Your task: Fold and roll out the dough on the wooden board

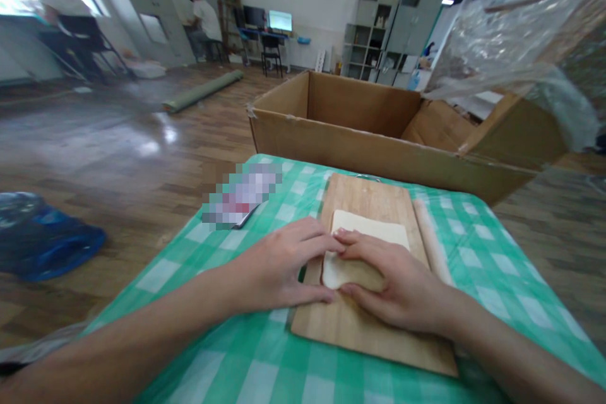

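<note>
A pale, flat sheet of dough lies on a wooden cutting board, its near part partly covered by my hands. My right hand is cupped over the dough from the right, fingertips on top and thumb at the near edge. From the left, my left hand reaches the dough's left edge, its thumb apart from the fingers and low over the board. The fingertips of both hands meet near the dough's left side. Beside the board's right edge lies a light wooden rolling pin.
A green-and-white checked cloth covers the table. A blurred, pixelated flat object lies at its far left. Beyond stands a large open cardboard box with plastic wrap. A blue plastic bag is on the floor; two people sit farther back.
</note>
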The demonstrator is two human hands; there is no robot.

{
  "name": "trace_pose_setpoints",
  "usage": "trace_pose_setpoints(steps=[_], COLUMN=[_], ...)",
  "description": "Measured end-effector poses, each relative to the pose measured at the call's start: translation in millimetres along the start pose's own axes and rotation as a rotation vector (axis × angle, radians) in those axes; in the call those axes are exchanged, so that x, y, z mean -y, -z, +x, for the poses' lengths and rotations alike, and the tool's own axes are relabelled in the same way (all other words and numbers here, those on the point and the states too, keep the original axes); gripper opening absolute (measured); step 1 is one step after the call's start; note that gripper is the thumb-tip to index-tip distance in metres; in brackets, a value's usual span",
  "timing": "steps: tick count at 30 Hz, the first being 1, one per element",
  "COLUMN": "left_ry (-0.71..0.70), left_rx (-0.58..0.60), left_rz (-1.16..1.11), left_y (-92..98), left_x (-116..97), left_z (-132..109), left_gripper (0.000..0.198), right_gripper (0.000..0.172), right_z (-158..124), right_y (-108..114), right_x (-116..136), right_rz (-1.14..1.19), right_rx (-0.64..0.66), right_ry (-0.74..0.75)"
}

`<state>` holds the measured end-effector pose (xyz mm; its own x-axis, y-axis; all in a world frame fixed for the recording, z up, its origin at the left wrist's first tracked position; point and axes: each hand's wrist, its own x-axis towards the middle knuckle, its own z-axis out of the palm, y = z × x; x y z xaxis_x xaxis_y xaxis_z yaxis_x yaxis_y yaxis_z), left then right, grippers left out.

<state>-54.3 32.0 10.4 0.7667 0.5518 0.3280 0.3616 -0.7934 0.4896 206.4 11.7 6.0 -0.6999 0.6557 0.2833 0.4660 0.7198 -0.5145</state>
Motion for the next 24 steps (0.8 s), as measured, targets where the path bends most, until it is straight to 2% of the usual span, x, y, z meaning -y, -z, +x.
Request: trace_pose_setpoints(steps=[3, 5, 10, 13, 19, 24], left_ry=[-0.077, -0.097, -0.174, -0.216, -0.188, -0.149], left_rx=[0.018, 0.019, -0.028, -0.047, -0.006, 0.053], left_rz=[0.046, 0.098, 0.151, 0.145, 0.102, 0.085], left_y=[-4.2, -8.6, -13.0, -10.5, -5.8, -1.8], left_x=[2.9, 1.3, -0.3, 1.2, 3.9, 4.3], left_z=[-2.6, -4.5, -5.7, -4.6, -3.9, -3.7], left_gripper=[0.028, 0.022, 0.029, 0.029, 0.027, 0.025], right_gripper=[0.024, 0.025, 0.03, 0.031, 0.03, 0.031], right_z=[0.5, -0.7, -8.2, -10.4, -8.9, -9.4], right_y=[6.0, 5.7, -5.5, -8.5, -8.2, -7.5], right_x=[-0.2, 3.0, 11.4, 11.8, 21.2, 33.9], right_rz=[-0.066, -0.199, -0.509, -0.514, -0.472, -0.412], right_rx=[0.03, 0.045, -0.004, 0.007, 0.042, 0.096], right_ry=[0.097, 0.188, 0.315, 0.31, 0.292, 0.179])
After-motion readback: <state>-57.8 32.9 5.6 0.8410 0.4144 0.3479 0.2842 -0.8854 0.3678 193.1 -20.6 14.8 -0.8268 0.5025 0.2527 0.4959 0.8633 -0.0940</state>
